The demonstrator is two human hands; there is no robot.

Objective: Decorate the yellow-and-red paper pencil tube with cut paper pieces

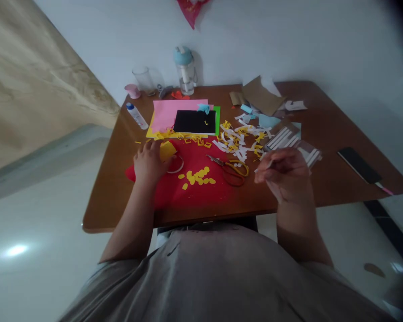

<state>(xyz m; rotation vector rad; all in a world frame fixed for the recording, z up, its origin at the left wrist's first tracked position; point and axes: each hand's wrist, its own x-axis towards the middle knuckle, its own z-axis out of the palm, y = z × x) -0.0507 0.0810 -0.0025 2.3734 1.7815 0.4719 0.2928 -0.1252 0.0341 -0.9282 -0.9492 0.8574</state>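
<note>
At the left of the red sheet (201,197), my left hand (150,162) curls its fingers and thumb around a red and yellow paper piece (168,151). A thin white loop (178,166) shows beside its thumb. My right hand (285,172) is raised over the table's right front, thumb and fingertips pinched together. Whatever small thing it holds, if anything, I cannot make out. Several yellow paper discs (197,177) lie on the red sheet between my hands. Scissors (228,164) with yellow and red handles rest at their right, blades pointing left.
Yellow and white paper scraps (238,138) litter the middle right. Behind are a black sheet (195,121), pink paper (168,112), a glue bottle (137,116), a glass (143,81) and a water bottle (185,71). A plastic box (309,154) and phone (359,164) lie right.
</note>
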